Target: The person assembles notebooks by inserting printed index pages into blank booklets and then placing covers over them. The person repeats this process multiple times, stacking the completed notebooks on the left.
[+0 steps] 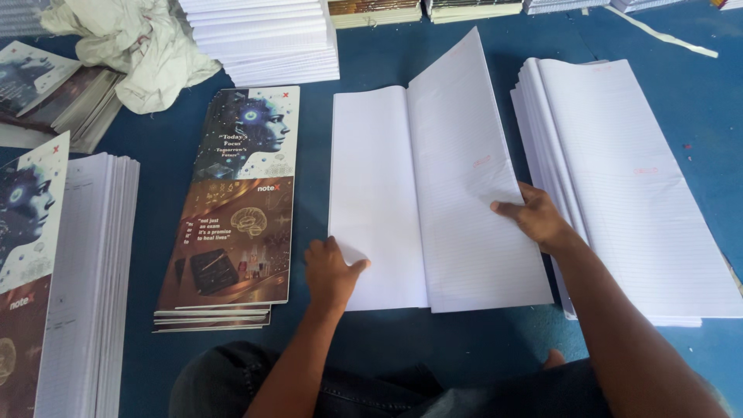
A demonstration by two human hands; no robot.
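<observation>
Ruled sheets (pixel 433 193) pinned flat, both hands.

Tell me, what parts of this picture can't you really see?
- Head view: the left hand covers the bottom corner of the folded white sheets.
- The right hand hides part of their right edge.
- The stack of ruled sheets has its lower part behind the right forearm.
- The pile of covered notebooks is cut off by the left and bottom edges.
- The ruled lines are too faint to count.
</observation>
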